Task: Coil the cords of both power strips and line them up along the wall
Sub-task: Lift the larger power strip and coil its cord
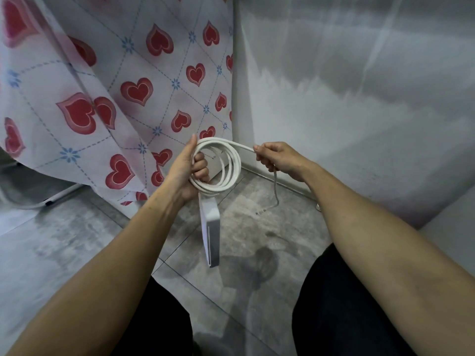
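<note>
Frame ctr: your left hand (pixel 185 173) grips the coiled cord (pixel 223 167), power strip (pixel 210 233) hanging below; right hand (pixel 279 158) pinches the cord's free end. No readable labels.

power strip (pixel 210 235) top hidden behind cord coil (pixel 226 168), thin cable (pixel 276 194) tip too small to identify

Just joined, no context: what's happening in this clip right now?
A person crouched by a wall corner is coiling a white power strip cord. The left hand holds the finished loops, with the power strip body hanging below them above the tiled floor. The right hand pinches the cord's free stretch, and the thin remaining tail trails to the floor. Only one strip is in view; nothing is lined up along the wall yet.
</note>
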Tool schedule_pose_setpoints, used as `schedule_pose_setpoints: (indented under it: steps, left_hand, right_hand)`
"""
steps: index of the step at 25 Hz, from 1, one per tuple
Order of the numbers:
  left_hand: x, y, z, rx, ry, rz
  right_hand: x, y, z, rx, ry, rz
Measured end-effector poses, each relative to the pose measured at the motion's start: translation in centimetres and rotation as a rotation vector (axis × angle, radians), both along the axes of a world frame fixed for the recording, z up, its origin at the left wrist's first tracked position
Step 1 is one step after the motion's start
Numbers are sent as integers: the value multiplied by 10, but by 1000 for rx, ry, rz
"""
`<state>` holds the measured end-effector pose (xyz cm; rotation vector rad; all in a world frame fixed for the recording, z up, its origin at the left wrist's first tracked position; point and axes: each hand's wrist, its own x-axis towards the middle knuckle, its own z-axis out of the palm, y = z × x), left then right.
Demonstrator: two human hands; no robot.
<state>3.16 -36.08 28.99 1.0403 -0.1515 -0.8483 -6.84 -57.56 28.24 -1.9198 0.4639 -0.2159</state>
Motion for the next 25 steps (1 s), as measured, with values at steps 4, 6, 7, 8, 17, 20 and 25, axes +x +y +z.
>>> schedule_pose_setpoints:
  steps: [4, 6, 7, 8, 17, 20, 25]
  left_hand:
    - [10, 2, 0, -115, 130, 139]
    - [16, 5, 1, -160, 161, 208]
    - [19, 7, 1, -181, 169, 237]
    - [22, 8, 1, -201, 176, 262]
    - [23, 6, 0, -144, 64, 354]
    - [23, 5, -1, -74, 7, 351]
    - [24, 0, -8, 73, -141, 246]
  right_hand:
    - [-1, -4, -8, 9, 103, 39]
    - [-3, -8, -15, -10, 186, 66]
    - [-4, -9, -18, -22, 230, 71]
    - [-6, -11, -21, -38, 273, 69]
    - [10, 28, 5, -353, 304, 438]
    - [12, 50, 22, -320, 177, 551]
    - [9, 70, 39, -365, 100, 620]
